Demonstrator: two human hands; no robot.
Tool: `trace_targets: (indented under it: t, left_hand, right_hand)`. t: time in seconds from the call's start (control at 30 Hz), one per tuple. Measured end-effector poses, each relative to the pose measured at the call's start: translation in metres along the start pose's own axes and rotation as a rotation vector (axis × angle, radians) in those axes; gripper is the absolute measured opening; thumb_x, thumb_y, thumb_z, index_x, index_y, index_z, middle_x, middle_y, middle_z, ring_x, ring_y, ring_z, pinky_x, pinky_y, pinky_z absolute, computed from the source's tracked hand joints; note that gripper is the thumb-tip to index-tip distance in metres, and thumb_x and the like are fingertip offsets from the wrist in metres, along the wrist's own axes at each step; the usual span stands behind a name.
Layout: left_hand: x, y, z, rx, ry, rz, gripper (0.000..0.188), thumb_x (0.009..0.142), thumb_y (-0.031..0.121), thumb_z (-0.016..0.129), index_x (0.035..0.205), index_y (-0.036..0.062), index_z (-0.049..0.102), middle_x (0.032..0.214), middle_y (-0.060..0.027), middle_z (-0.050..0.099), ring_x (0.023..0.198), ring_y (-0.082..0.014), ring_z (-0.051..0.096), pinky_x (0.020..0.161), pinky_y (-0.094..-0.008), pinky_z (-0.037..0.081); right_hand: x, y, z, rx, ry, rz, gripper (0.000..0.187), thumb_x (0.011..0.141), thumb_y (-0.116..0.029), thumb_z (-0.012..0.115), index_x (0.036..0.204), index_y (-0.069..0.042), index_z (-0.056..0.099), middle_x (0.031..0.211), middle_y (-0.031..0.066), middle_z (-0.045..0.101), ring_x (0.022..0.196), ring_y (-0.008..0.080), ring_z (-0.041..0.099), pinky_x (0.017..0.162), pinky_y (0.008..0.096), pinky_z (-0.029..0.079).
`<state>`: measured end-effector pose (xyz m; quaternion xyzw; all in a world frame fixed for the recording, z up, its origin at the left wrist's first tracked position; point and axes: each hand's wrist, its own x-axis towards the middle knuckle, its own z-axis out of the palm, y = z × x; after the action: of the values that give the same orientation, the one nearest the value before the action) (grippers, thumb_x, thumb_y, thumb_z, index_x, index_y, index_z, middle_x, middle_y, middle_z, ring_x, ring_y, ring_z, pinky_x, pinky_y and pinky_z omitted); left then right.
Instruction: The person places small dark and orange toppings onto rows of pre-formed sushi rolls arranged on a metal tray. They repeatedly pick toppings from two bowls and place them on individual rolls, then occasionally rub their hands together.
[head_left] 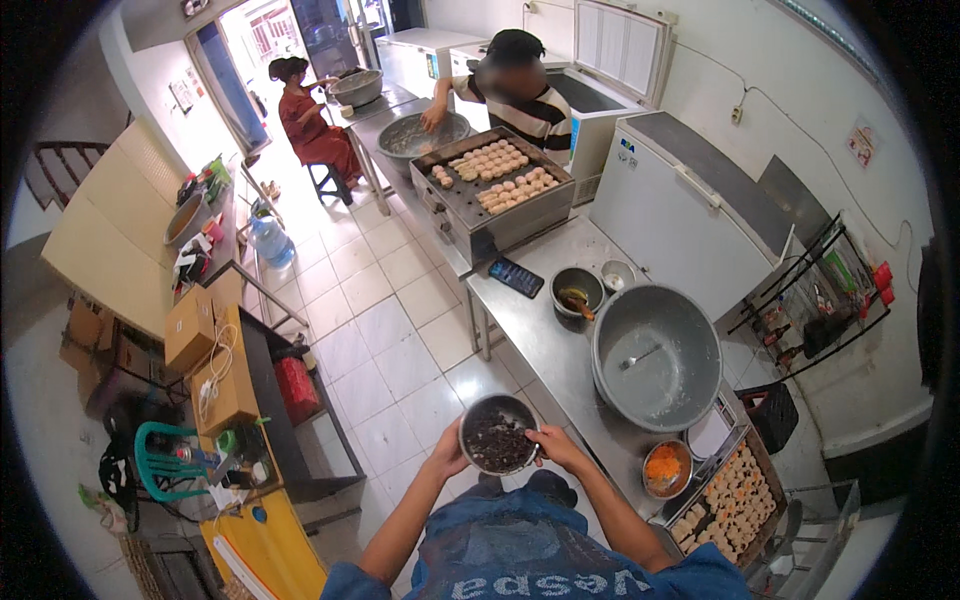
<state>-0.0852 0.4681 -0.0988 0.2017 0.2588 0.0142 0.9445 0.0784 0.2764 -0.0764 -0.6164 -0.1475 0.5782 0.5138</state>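
Note:
Both of my hands hold a round metal bowl in front of my body, above the tiled floor. Dark, crumbly bits cover much of its inside; what they are I cannot make out. Fingers of my left hand wrap the bowl's left side. On the right side, my right hand grips the rim with its thumb over the edge. To the right, on the metal table, stand a large grey basin with a fork in it and a bowl of orange shreds.
A tray of pale pieces with orange bits sits at the lower right. A phone and a small bowl lie farther up. Beyond, a griddle bears rows of dough balls; a co-worker reaches into a basin. Another person sits farther back.

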Motion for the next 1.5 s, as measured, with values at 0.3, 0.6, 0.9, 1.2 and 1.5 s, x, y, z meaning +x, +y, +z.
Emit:
trace_targets:
  t: [0.3, 0.6, 0.9, 1.2, 1.5]
  left_hand:
    - [-0.026, 0.045, 0.005, 0.102, 0.2, 0.081, 0.059, 0.096, 0.041, 0.048, 0.14, 0.0034, 0.035, 0.138, -0.0202, 0.048, 0.126, -0.0309, 0.05, 0.103, -0.0463, 0.041]
    - [-0.041, 0.042, -0.019, -0.003, 0.388, 0.205, 0.042, 0.095, 0.022, 0.055, 0.131, 0.0016, 0.047, 0.136, -0.0181, 0.051, 0.125, -0.0296, 0.051, 0.103, -0.042, 0.042]
    - [-0.021, 0.057, 0.1, 0.811, 0.166, 0.686, 0.055, 0.089, 0.014, 0.056, 0.141, 0.0045, 0.042, 0.144, -0.0125, 0.045, 0.135, -0.025, 0.04, 0.11, -0.0418, 0.032]
    - [0.02, 0.093, -0.096, 1.763, 0.602, 0.622, 0.073, 0.086, 0.043, 0.058, 0.145, 0.0054, 0.038, 0.15, -0.0152, 0.038, 0.141, -0.0337, 0.029, 0.113, -0.0555, 0.019]
    - [-0.091, 0.08, 0.011, 1.163, 0.59, 0.997, 0.063, 0.1, 0.045, 0.031, 0.142, -0.0005, 0.039, 0.149, -0.0152, 0.039, 0.143, -0.0277, 0.025, 0.116, -0.0396, 0.016]
  right_hand:
    - [0.086, 0.059, -0.076, 0.255, 0.643, -0.079, 0.027, 0.09, -0.02, 0.049, 0.091, 0.004, 0.061, 0.07, 0.0162, 0.068, 0.049, 0.0183, 0.064, 0.041, 0.0249, 0.037]
    - [0.095, 0.014, -0.083, 0.702, 0.547, 0.013, 0.057, 0.095, -0.05, 0.049, 0.121, 0.001, 0.052, 0.113, 0.0198, 0.065, 0.088, 0.0241, 0.068, 0.055, 0.0245, 0.046]
    - [0.094, -0.026, 0.006, 0.559, -0.084, -0.014, 0.064, 0.098, -0.056, 0.03, 0.136, -0.009, 0.049, 0.134, 0.0122, 0.055, 0.116, 0.0214, 0.054, 0.094, 0.0326, 0.039]
    - [0.09, -0.076, 0.134, 0.299, -0.42, -0.043, 0.049, 0.103, -0.04, 0.032, 0.137, -0.008, 0.048, 0.142, 0.0068, 0.048, 0.131, 0.0204, 0.043, 0.109, 0.043, 0.031]
    - [0.174, 0.013, 0.162, -0.598, -0.029, -0.1, 0.039, 0.088, -0.017, 0.06, 0.124, -0.001, 0.058, 0.107, 0.0168, 0.067, 0.098, 0.024, 0.065, 0.087, 0.0388, 0.052]
